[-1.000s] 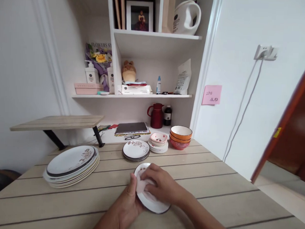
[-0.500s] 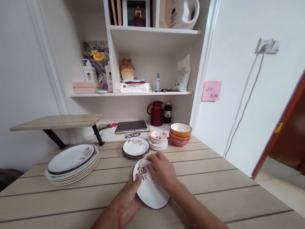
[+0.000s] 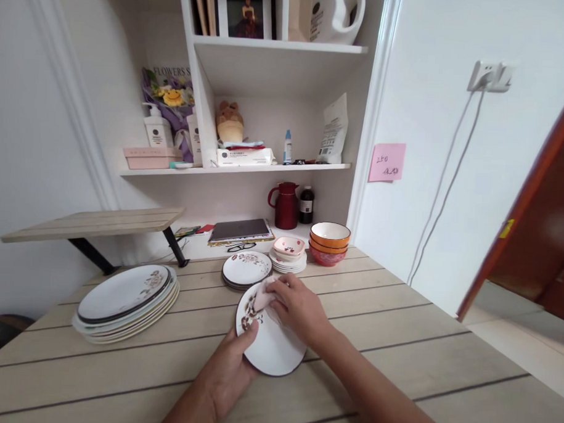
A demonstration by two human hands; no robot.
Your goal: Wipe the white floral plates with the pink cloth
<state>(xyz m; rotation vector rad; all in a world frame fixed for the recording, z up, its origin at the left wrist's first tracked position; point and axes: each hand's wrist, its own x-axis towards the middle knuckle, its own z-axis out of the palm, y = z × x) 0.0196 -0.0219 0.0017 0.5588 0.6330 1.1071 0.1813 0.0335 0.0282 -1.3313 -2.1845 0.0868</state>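
A white plate (image 3: 277, 350) with a dark rim and brown flower print is held tilted above the table. My left hand (image 3: 233, 361) grips its lower left edge, thumb on the face and fingers hidden underneath. Bunched in the fingers of my right hand (image 3: 301, 308) is a pale pink cloth (image 3: 264, 295), pressed on the plate's upper part by the flower print. Just behind lies a short stack of matching plates (image 3: 246, 269). Beside that stack, a pinkish square dish (image 3: 289, 247) sits on several small white plates (image 3: 289, 264).
Stacked large plates (image 3: 122, 295) lie at left, near a small raised shelf (image 3: 96, 222) on black legs. Orange bowls (image 3: 330, 236) rest on a red bowl (image 3: 327, 256) at back right. Behind are a laptop (image 3: 240, 230), glasses (image 3: 242, 247), a red jug (image 3: 286, 207) and a dark bottle (image 3: 306, 205).
The cloth in my right hand has shifted slightly down and left across the plate's print. The whole view has moved a little; both hands keep their hold.
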